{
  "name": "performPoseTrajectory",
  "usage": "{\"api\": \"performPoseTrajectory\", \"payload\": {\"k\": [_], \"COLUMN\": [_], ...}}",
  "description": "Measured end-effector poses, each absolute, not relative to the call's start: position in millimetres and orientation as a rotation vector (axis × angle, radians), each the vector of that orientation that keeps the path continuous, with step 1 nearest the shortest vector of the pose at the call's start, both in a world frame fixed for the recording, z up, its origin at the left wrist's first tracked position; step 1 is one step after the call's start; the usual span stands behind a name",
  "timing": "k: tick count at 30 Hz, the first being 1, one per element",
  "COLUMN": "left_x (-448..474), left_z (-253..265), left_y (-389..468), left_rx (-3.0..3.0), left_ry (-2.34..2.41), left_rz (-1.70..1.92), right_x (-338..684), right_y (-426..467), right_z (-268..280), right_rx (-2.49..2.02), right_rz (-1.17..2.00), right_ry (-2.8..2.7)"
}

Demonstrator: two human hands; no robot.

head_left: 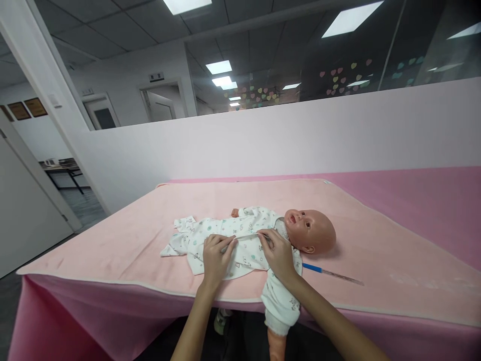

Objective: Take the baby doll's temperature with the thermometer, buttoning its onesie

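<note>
A baby doll [311, 231] lies on its back with its head to the right. It wears a white printed shirt [244, 255] and matching pants [176, 243]. My left hand [217, 256] pinches the edge of the shirt's front flap near the doll's waist. Closer to the neck, my right hand [277, 250] pinches the same edge, which runs taut between both hands. One sleeved doll arm [280, 303] hangs over the table's front edge, below my right wrist. A thin stick with a blue end [312, 268], perhaps a thermometer, lies right of my right hand.
A peach blanket [124, 240] covers much of the table, over a pink cloth [424, 205] that drapes down the front. Behind the table stands a white half wall [285, 140] with glass above. A door [30, 205] is at the left.
</note>
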State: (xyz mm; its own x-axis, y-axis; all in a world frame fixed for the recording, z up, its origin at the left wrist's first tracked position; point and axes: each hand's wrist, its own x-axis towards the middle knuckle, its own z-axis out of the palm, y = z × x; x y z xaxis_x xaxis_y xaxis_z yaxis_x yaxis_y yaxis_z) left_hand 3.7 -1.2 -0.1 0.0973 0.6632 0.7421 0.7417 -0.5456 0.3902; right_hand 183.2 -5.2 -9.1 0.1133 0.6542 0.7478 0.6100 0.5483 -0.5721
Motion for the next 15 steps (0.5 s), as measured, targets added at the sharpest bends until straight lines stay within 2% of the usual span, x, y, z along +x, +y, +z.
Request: {"api": "performPoseTrajectory", "payload": {"k": [15], "left_x": [2.9], "left_z": [-1.4], "left_y": [0.2], "left_rx": [-2.227], "left_ry": [-1.559], "left_rz": [-1.553], "right_x": [182.1], "right_y": [-5.3], "right_z": [-8.4], "right_rx": [-1.11], "right_rz": [0.038], "right_ry": [-1.56]}}
